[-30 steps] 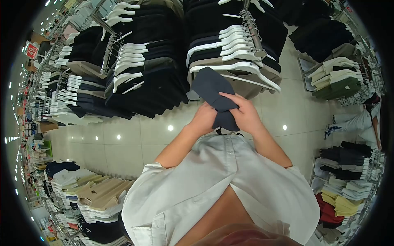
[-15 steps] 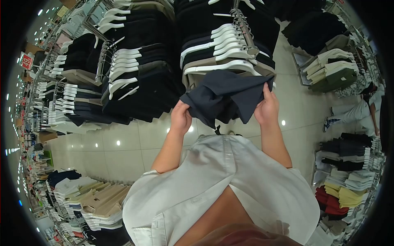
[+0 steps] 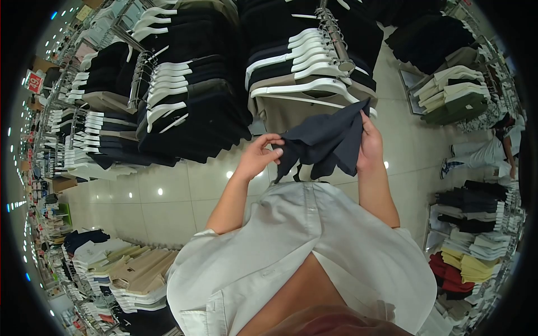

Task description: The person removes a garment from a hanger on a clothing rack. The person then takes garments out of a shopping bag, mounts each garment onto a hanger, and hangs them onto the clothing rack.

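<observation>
A folded dark navy garment (image 3: 325,143) hangs in front of my body; its exact kind cannot be told. My right hand (image 3: 370,147) pinches its upper right corner between thumb and fingers. At the garment's left edge is my left hand (image 3: 259,158), its thumb and fingers apart, with the fingertips at the cloth and not visibly gripping it. Just beyond the garment, a white hanger (image 3: 305,88) carries a taupe garment (image 3: 288,115) at the front end of a rail.
Dark clothes on white hangers fill the metal rail (image 3: 335,42) ahead and another rack (image 3: 196,112) to the left. Beige tops (image 3: 145,271) hang behind at lower left. Racks line the right side, where another person's legs (image 3: 471,154) show. Pale floor tiles (image 3: 168,210) lie between.
My left hand has moved right and its fingers have loosened from the garment's left corner. The cloth has gone from stretched between both hands to drooping from my right hand.
</observation>
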The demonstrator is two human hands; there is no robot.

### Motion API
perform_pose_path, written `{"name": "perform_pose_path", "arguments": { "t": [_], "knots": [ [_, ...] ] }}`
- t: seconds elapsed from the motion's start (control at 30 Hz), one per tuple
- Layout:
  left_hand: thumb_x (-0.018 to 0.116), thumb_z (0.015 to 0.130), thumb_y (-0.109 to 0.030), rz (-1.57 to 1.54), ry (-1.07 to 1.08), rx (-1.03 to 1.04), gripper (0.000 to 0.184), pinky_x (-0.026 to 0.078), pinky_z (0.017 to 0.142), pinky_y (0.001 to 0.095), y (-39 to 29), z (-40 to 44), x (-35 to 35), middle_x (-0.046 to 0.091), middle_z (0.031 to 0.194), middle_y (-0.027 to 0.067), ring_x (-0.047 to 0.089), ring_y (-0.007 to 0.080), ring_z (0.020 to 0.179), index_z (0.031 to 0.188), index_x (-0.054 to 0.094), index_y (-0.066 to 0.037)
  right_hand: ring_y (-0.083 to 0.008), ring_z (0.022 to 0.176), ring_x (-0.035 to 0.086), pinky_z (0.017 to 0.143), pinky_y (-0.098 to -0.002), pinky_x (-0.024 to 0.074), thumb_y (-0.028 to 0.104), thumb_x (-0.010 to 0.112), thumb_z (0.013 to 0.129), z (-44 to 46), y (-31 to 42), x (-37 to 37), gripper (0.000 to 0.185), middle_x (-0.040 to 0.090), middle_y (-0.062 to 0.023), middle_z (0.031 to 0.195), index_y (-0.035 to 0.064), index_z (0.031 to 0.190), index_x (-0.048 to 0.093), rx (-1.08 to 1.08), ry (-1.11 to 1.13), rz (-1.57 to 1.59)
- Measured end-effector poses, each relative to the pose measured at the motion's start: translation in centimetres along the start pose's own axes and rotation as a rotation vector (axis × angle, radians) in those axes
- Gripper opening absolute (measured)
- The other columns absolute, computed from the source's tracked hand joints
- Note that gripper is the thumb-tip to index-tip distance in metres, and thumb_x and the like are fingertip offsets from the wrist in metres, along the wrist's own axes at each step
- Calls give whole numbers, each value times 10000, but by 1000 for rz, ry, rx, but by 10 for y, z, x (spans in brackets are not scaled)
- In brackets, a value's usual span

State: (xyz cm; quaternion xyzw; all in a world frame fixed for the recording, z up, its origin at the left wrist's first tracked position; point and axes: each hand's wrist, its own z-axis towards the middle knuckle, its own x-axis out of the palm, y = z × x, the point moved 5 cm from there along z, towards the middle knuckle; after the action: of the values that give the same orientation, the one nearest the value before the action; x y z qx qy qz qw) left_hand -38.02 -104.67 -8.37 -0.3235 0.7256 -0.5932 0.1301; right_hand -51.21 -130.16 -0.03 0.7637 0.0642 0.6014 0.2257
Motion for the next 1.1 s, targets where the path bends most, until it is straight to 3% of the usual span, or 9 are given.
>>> {"name": "perform_pose_path", "arguments": {
  "t": [0.1, 0.23, 0.33, 0.43, 0.53, 0.83, 0.93, 1.03, 1.1],
  "knots": [
    [827, 879, -82, 293, 55, 68, 933, 546, 889, 296, -6, -1, 23, 480, 1530, 153, 660, 161, 999, 1631, 277, -31, -288, 1142, 706, 1027, -438, 569, 300, 469, 1129, -1, -6, -2, 403, 718, -158, 1250, -23, 1305, 634, 77, 16, 2],
    [840, 895, -228, 557, -195, 59, 978, 523, 998, 374, 6, 14, 36, 475, 1503, 211, 587, 303, 1271, 1663, 251, -86, -268, 1063, 738, 963, -403, 599, 271, 499, 1120, -5, -10, 1, 379, 749, -152, 1165, -44, 1243, 668, 157, 3, -34],
    [809, 909, -217, 648, -178, 465, 817, 484, 1071, 399, 3, 23, 47, 514, 1484, 184, 575, 334, 1300, 1611, 396, -146, -266, 984, 760, 895, -382, 623, 241, 513, 1113, -13, -8, 9, 358, 762, -151, 1103, -60, 1202, 685, 175, -56, -78],
    [782, 901, -168, 605, -4, 343, 545, 457, 1102, 405, 26, 41, 46, 591, 1419, 146, 577, 351, 1301, 1422, 624, -157, -263, 955, 768, 858, -386, 635, 227, 516, 1108, -16, -7, 13, 347, 761, -159, 1098, -66, 1194, 681, 186, -36, -53],
    [745, 886, -113, 655, -148, 294, 308, 467, 1085, 398, 36, 46, 41, 665, 1309, 118, 587, 339, 1288, 1193, 747, -133, -266, 959, 767, 853, -386, 639, 204, 511, 1106, -17, -1, 5, 333, 757, -172, 1099, -75, 1197, 668, 135, -29, -123],
    [691, 834, 2, 705, -138, 77, 352, 537, 807, 313, 57, 53, 38, 694, 1134, 52, 697, 179, 973, 1162, 756, -111, -262, 936, 758, 839, -393, 634, 170, 491, 1092, -32, 8, -4, 301, 735, -171, 1114, -61, 1229, 629, 65, 136, -152],
    [695, 923, -46, 498, -254, -62, 210, 537, 746, 277, 57, 50, 26, 701, 1041, 40, 684, 115, 843, 1129, 739, -53, -270, 930, 757, 829, -398, 635, 212, 489, 1087, -22, 15, -17, 322, 742, -174, 1082, -38, 1229, 635, 30, 61, -9],
    [679, 1023, -134, 85, -512, 131, 152, 539, 723, 260, 47, 43, 5, 695, 930, 18, 659, 89, 773, 1097, 715, -6, -284, 932, 759, 828, -404, 634, 271, 480, 1089, -13, 27, -14, 343, 751, -179, 1054, -4, 1212, 644, 63, 213, 178],
    [660, 1057, -182, 156, -566, 173, 197, 541, 734, 256, 34, 38, -2, 688, 882, 3, 651, 82, 787, 1090, 704, 8, -289, 933, 760, 834, -408, 633, 288, 482, 1087, -12, 29, -27, 340, 758, -169, 1048, 15, 1197, 652, 46, 269, 157]
  ]
}}
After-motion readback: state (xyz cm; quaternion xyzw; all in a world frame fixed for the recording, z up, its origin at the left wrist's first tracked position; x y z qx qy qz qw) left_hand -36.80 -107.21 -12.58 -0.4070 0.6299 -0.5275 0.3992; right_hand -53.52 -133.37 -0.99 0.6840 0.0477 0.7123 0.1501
